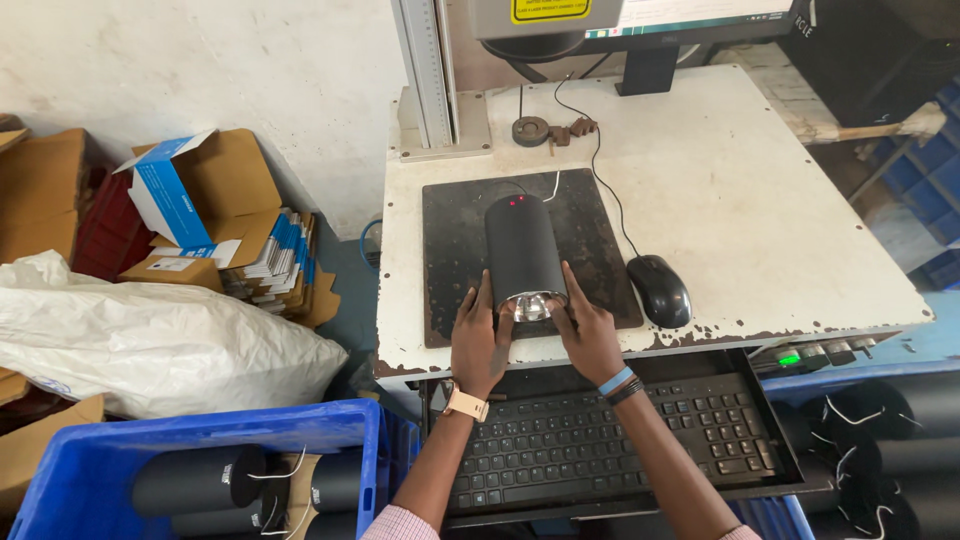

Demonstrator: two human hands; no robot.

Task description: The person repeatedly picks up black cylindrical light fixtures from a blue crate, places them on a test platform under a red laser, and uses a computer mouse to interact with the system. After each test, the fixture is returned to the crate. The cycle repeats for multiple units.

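A black cylinder (522,245) lies on its side on a dark mat (458,250) on the white table, its shiny open end toward me. Two small red dots glow on its far end. My left hand (481,337) presses against the cylinder's near left side, and my right hand (587,330) holds its near right side. Both hands cradle the near end between them. A watch is on my left wrist and bands are on my right wrist.
A black mouse (660,290) sits right of the mat. A keyboard (610,440) lies on a pull-out tray below. A blue crate (200,470) at lower left holds more black cylinders. Cardboard boxes (205,200) and a white sack (150,340) lie left. A machine column (430,70) stands behind.
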